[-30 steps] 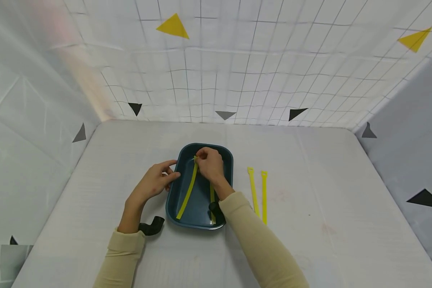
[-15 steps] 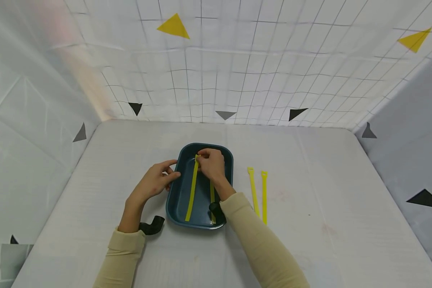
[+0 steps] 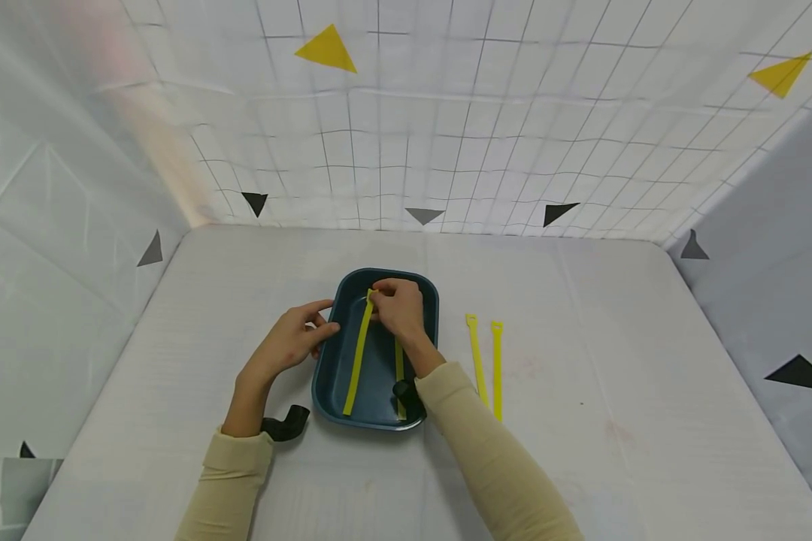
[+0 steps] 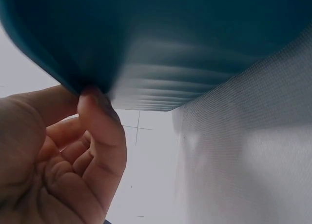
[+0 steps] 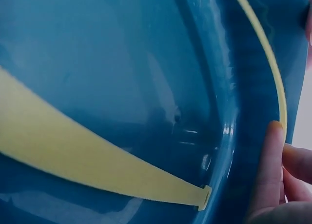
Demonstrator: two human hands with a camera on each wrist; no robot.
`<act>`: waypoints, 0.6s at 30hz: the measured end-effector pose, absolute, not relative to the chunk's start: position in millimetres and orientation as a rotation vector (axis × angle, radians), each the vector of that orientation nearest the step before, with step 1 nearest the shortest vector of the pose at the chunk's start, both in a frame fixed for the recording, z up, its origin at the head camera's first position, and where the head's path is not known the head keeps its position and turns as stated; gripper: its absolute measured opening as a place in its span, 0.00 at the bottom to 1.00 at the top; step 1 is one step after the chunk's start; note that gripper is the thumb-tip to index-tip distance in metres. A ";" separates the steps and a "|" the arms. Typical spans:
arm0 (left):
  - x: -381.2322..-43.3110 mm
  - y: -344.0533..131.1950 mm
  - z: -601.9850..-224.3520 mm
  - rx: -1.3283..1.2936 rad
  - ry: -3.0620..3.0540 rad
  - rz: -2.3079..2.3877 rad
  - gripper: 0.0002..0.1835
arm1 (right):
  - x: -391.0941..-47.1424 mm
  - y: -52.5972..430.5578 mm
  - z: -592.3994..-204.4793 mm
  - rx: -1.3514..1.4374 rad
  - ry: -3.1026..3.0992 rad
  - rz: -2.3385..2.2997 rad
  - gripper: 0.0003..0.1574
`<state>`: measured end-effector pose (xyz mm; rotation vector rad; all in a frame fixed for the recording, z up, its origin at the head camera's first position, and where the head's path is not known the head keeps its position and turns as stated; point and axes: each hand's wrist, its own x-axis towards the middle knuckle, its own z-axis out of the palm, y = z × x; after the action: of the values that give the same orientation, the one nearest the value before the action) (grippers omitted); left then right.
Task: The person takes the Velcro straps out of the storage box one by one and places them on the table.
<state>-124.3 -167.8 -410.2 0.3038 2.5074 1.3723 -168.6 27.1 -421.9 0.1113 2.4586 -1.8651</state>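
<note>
I see the right hand point(image 3: 398, 306) pinching 1 yellow strap point(image 3: 359, 353) inside the blue tray point(image 3: 377, 376), the left hand point(image 3: 289, 342) gripping its rim point(image 4: 39, 55), 2 other straps point(image 3: 497, 361) right of it.

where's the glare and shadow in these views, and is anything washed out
Head view: mostly even light, with a soft shadow on the white table beside the right sleeve; left wrist view: pale sheen on the ridged side of the teal tray, and a washed-out background behind the left hand's fingers; right wrist view: bright glare streaks along the tray's curved wall, which looks bluer here.
</note>
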 end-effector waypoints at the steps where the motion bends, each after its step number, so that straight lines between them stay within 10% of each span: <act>1: -124.5 -168.0 -410.4 0.307 2.507 1.374 0.29 | -168.7 27.2 -421.9 0.111 2.459 -1.867 0.13; 18: -125.5 -168.4 -409.9 0.306 2.501 1.377 0.29 | -164.0 27.8 -417.8 0.074 2.427 -1.892 0.13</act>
<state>-125.5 -168.4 -409.9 0.3064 2.5012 1.3773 -164.0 27.8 -417.8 0.0740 2.4267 -1.8922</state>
